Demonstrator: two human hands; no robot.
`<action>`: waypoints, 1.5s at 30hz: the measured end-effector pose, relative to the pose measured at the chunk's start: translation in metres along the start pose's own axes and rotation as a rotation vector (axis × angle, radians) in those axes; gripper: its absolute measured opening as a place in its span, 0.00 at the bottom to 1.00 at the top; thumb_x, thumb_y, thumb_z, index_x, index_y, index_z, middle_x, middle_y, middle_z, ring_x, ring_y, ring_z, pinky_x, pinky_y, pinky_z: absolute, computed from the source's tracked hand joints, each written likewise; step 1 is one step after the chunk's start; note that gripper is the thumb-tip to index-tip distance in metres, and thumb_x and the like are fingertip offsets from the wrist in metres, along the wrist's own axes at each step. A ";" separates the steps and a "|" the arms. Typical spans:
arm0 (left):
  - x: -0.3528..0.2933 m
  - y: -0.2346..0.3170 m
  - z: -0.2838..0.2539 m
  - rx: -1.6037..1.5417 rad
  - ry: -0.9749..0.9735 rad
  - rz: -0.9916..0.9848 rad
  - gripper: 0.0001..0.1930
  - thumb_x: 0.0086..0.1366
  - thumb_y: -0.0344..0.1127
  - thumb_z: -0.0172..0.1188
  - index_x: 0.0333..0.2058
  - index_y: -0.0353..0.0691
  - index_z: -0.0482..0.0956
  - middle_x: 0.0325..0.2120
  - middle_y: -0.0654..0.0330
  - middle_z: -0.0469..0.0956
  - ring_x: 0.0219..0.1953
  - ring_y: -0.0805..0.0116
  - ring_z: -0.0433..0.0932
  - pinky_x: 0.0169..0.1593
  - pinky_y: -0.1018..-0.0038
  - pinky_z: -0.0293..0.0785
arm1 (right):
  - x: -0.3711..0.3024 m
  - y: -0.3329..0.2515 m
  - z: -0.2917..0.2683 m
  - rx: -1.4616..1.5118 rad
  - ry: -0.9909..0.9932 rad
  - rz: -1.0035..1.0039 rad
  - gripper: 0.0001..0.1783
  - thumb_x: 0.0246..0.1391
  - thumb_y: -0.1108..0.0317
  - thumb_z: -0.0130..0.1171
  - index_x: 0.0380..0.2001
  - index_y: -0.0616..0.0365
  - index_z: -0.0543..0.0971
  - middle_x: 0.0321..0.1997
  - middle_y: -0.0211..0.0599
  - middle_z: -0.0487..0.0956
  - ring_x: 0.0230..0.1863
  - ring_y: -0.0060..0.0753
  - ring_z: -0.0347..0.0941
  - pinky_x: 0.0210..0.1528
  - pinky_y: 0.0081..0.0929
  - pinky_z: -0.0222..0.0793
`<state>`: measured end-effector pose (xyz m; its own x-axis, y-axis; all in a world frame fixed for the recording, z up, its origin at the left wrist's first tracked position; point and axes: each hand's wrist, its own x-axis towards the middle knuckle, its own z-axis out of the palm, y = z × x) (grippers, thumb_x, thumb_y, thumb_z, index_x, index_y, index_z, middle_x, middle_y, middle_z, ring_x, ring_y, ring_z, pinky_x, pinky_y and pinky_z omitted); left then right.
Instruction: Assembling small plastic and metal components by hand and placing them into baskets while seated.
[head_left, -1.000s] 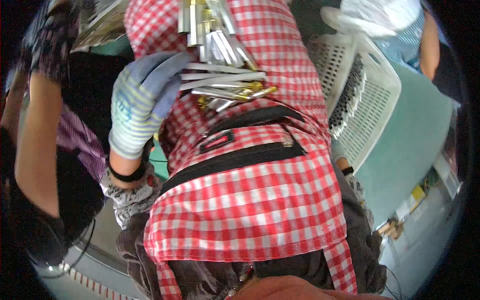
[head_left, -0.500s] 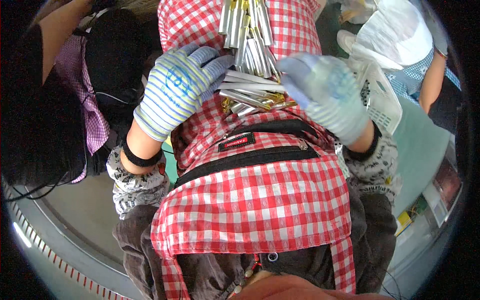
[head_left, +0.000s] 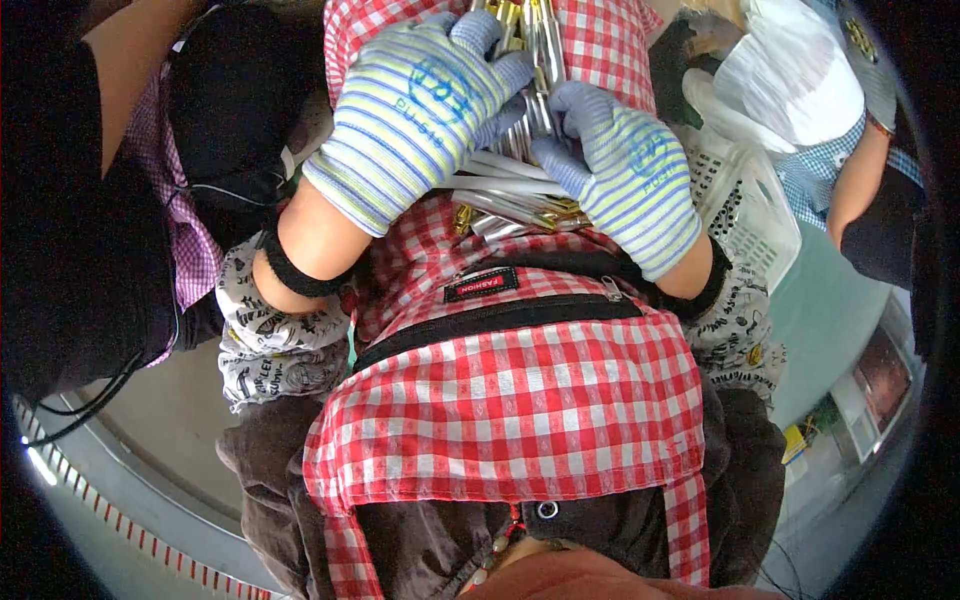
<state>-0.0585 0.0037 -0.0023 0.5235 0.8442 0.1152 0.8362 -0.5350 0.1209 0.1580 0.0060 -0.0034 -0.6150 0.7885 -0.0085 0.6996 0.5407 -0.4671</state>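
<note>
Silver tubes (head_left: 505, 207), some with gold ends, lie in a loose pile on your red-checked apron (head_left: 510, 400). Your left hand (head_left: 425, 115), in a striped glove, reaches over the pile's left side, fingers bent toward its middle. Your right hand (head_left: 630, 165), gloved alike, is at the pile's right side, thumb and forefinger slightly parted right by the tubes. Whether either hand grips one, you cannot tell from here. Off to your right stands a white basket (head_left: 768, 235), near another person's arm (head_left: 860, 185).
</note>
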 end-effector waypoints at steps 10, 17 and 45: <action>-0.010 0.005 -0.006 0.018 0.054 -0.073 0.26 0.55 0.36 0.66 0.54 0.48 0.73 0.43 0.55 0.77 0.39 0.55 0.79 0.40 0.63 0.76 | -0.017 0.000 -0.004 -0.128 -0.156 -0.316 0.14 0.51 0.57 0.63 0.36 0.54 0.78 0.28 0.37 0.74 0.30 0.41 0.75 0.32 0.40 0.70; -0.034 0.007 -0.024 -0.500 0.132 -0.213 0.25 0.57 0.26 0.58 0.55 0.41 0.74 0.31 0.54 0.79 0.34 0.54 0.79 0.40 0.65 0.75 | -0.027 0.015 -0.015 -0.047 -0.240 -0.305 0.12 0.52 0.62 0.61 0.36 0.56 0.77 0.33 0.40 0.75 0.35 0.44 0.75 0.37 0.41 0.69; -0.081 -0.004 -0.010 -0.811 -0.050 -0.071 0.19 0.61 0.39 0.60 0.48 0.35 0.80 0.32 0.54 0.80 0.32 0.60 0.80 0.38 0.70 0.76 | -0.061 0.002 -0.046 -0.091 -0.024 -0.254 0.13 0.56 0.56 0.60 0.31 0.54 0.80 0.20 0.38 0.79 0.20 0.41 0.75 0.25 0.39 0.66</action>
<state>-0.1059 -0.0629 -0.0021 0.4966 0.8672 0.0384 0.4994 -0.3216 0.8045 0.2141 -0.0277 0.0366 -0.7825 0.6178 0.0775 0.5511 0.7451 -0.3756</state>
